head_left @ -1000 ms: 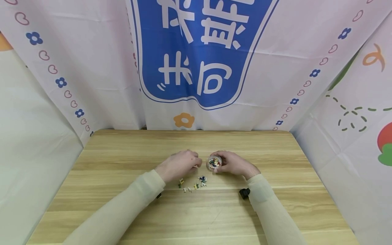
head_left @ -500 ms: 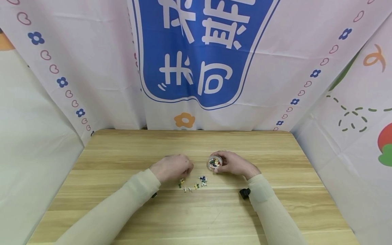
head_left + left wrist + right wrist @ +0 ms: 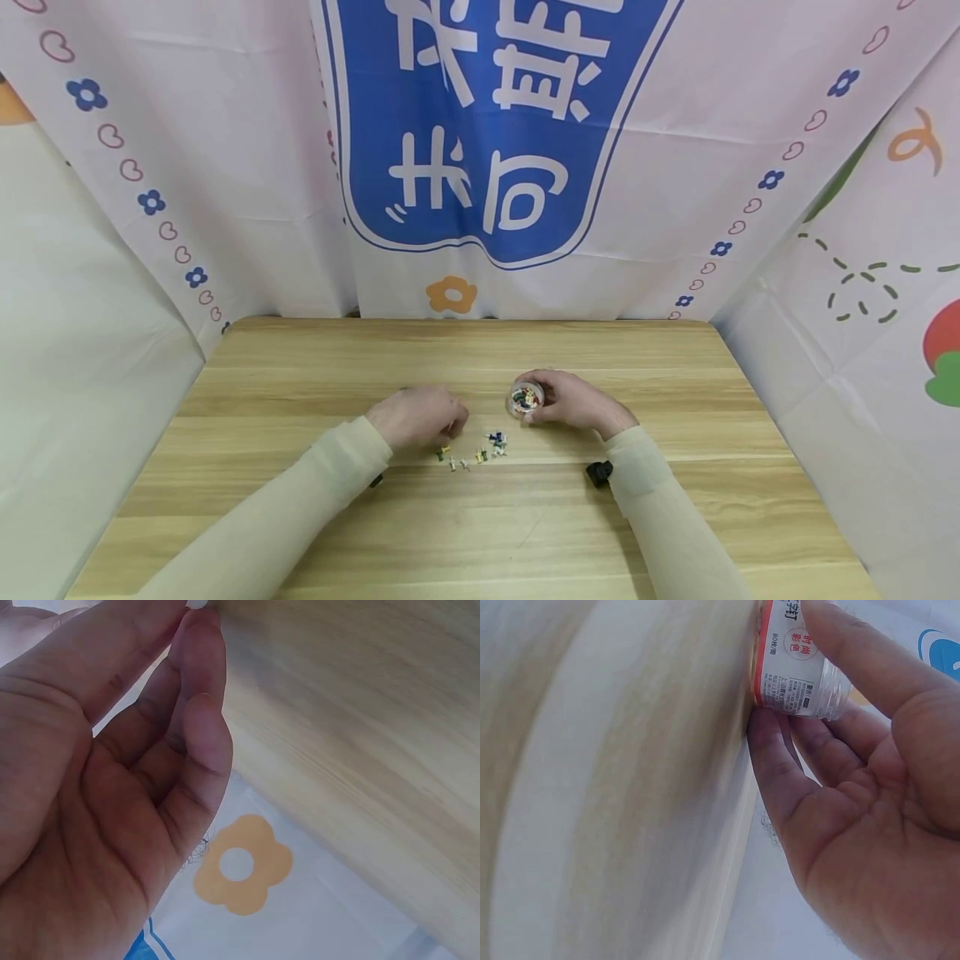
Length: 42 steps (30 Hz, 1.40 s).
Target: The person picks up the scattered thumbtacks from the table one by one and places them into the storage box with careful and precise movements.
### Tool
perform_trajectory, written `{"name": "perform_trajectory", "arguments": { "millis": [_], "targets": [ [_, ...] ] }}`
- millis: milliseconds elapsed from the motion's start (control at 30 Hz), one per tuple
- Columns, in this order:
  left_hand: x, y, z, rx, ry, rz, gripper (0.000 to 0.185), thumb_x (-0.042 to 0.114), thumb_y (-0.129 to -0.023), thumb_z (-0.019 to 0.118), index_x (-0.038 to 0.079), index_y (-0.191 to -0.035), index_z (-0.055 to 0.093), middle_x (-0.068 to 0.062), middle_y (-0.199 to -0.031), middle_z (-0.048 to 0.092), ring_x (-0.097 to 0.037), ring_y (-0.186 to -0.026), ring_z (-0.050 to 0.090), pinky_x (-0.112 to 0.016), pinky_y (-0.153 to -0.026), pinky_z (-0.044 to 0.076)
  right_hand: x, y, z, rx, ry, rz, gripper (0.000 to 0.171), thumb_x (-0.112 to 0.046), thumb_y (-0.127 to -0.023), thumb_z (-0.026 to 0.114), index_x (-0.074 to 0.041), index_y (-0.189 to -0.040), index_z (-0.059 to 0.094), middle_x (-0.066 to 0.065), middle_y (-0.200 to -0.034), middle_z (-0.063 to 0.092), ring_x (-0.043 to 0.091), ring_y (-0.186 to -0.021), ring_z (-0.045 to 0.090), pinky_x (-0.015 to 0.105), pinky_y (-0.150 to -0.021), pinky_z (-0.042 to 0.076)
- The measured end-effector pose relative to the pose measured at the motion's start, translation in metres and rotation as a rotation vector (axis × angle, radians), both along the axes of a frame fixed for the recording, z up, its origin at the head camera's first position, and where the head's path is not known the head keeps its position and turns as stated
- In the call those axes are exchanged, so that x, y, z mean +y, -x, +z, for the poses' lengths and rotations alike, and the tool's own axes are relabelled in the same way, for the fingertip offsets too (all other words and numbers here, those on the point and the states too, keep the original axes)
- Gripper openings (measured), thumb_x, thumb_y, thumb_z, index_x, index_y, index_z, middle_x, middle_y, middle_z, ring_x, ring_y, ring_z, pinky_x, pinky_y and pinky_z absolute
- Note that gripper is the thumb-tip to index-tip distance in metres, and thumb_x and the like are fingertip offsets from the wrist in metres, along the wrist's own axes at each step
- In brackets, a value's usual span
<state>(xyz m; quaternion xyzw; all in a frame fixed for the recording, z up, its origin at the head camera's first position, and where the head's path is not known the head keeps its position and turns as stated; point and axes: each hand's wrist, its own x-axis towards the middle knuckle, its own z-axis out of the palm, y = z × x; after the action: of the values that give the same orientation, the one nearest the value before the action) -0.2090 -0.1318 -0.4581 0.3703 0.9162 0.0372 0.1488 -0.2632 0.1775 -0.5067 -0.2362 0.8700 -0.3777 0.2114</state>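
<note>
On a light wooden table (image 3: pixel 300 500), a person in pale long sleeves works with both hands near the middle of the surface. The right hand (image 3: pixel 572 402) holds a small round clear container (image 3: pixel 524 398), which stands on the tabletop; the wrist view shows the thumb and fingers curled round its labelled wall, the label white with a red band and printed characters. Coloured push pins fill the container. Just to the left of that hand, and slightly nearer the person, a loose scatter of push pins (image 3: pixel 474 452) lies on the wood, in blue, yellow, green and white. The left hand (image 3: pixel 418 417) sits at the left end of this scatter, knuckles up, fingers bent down toward the pins nearest it. In the left wrist view the thumb and forefinger meet at their tips, with a small white object at the very edge of the picture; whether they pinch a pin cannot be told. The two hands are near each other but apart. Beyond the hands hangs a cloth backdrop (image 3: pixel 495 125) with a blue panel, white characters and flower shapes.
</note>
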Motion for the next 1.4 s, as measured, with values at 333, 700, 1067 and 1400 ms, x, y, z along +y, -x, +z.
{"name": "perform_trajectory", "arguments": {
  "millis": [333,700,1067,1400],
  "targets": [
    [-0.003,0.000,-0.003,0.005,-0.033,0.010,0.022,0.005,-0.099,0.094,0.015,-0.086,0.079,0.007,-0.081,0.073,-0.005,-0.076,0.058,-0.023,-0.071,0.055,0.000,-0.001,0.001,0.017,-0.014,-0.003,0.063,-0.014,-0.101,0.094,-0.007,-0.158,0.069,0.017,-0.149,0.077,0.028,-0.132,0.073,0.055,-0.123,0.059],
    [-0.002,0.001,-0.003,0.030,-0.122,0.006,0.025,-0.007,-0.098,0.080,0.014,-0.085,0.076,0.008,-0.077,0.066,-0.005,-0.071,0.053,-0.021,-0.063,0.048,-0.004,-0.003,0.002,0.039,-0.036,0.007,0.062,-0.015,-0.102,0.094,-0.007,-0.158,0.070,0.016,-0.152,0.076,0.029,-0.136,0.072,0.058,-0.127,0.056],
    [0.006,0.004,0.001,0.024,-0.168,0.066,0.023,0.002,-0.109,0.079,0.016,-0.090,0.074,0.008,-0.082,0.068,-0.008,-0.075,0.058,-0.024,-0.068,0.052,-0.020,-0.012,0.008,0.039,-0.057,-0.019,0.065,-0.015,-0.100,0.095,-0.004,-0.158,0.069,0.018,-0.152,0.076,0.029,-0.134,0.074,0.056,-0.125,0.059],
    [0.019,0.010,0.001,0.033,-0.232,0.111,0.017,0.009,-0.111,0.081,0.016,-0.095,0.076,0.007,-0.089,0.070,-0.009,-0.082,0.062,-0.028,-0.077,0.056,-0.019,-0.012,0.008,0.038,-0.052,-0.031,0.064,-0.015,-0.099,0.096,-0.006,-0.157,0.070,0.017,-0.154,0.076,0.032,-0.138,0.073,0.058,-0.127,0.057]
  ]
}}
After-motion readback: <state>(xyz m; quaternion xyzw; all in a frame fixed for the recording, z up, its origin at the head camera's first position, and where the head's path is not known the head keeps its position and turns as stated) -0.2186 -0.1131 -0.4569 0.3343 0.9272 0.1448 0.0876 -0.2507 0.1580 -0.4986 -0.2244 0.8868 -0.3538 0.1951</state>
